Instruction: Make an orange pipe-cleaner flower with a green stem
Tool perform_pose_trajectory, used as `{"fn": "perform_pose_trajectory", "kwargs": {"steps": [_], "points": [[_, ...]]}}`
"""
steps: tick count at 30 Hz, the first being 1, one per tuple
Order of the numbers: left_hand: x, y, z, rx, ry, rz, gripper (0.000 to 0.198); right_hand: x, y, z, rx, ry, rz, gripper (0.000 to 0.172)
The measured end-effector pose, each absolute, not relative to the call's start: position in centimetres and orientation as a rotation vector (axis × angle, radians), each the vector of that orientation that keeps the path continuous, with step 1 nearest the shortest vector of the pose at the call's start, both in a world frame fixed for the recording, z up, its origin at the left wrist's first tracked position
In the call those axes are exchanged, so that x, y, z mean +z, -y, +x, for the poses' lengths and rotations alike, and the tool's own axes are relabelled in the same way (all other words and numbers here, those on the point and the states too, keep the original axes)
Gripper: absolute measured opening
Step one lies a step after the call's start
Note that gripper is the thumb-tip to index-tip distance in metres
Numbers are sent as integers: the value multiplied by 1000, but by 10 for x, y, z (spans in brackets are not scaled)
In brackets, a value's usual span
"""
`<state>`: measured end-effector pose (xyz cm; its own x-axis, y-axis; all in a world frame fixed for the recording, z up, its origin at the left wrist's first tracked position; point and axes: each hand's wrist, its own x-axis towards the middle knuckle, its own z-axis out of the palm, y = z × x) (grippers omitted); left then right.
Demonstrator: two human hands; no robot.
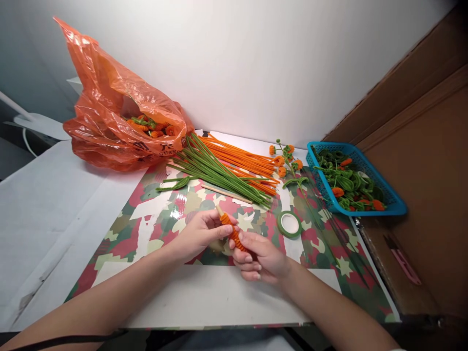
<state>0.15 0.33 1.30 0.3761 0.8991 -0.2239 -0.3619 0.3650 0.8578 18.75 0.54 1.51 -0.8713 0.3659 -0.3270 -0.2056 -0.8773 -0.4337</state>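
An orange pipe cleaner (238, 238) is wound in a tight coil around a thin wooden stick (219, 210), whose pale tip sticks out at the upper left. My left hand (210, 229) pinches the coil near that tip, thumb on top. Lower down, my right hand (258, 253) grips the other end of the coil with curled fingers. Both hands are over the near middle of the table. Beyond them lie green pipe cleaners (223, 173), orange pipe cleaners (244, 158) and a second wooden stick (226, 193). A roll of green tape (289, 224) sits right of my hands.
An orange plastic bag (124, 112) holding orange and green pieces stands back left. A flower stem with orange blooms (292, 165) lies beside a blue basket (369, 213) of green and orange parts. Pink-handled pliers or cutters (404, 263) lie on cardboard at right.
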Motion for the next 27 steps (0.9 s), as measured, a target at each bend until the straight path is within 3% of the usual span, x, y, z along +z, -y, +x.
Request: {"fn": "perform_pose_trajectory", "kwargs": {"steps": [13, 18, 24, 27], "points": [[24, 0, 3, 950, -867, 856, 24, 3, 9, 171, 2280, 912, -715, 37], [18, -1, 3, 913, -816, 824, 21, 8, 5, 176, 2501, 675, -652, 32], [15, 0, 5, 874, -748, 809, 38, 13, -4, 189, 2806, 320, -355, 17], [15, 0, 5, 871, -761, 793, 37, 10, -5, 190, 2835, 335, -309, 22]]}}
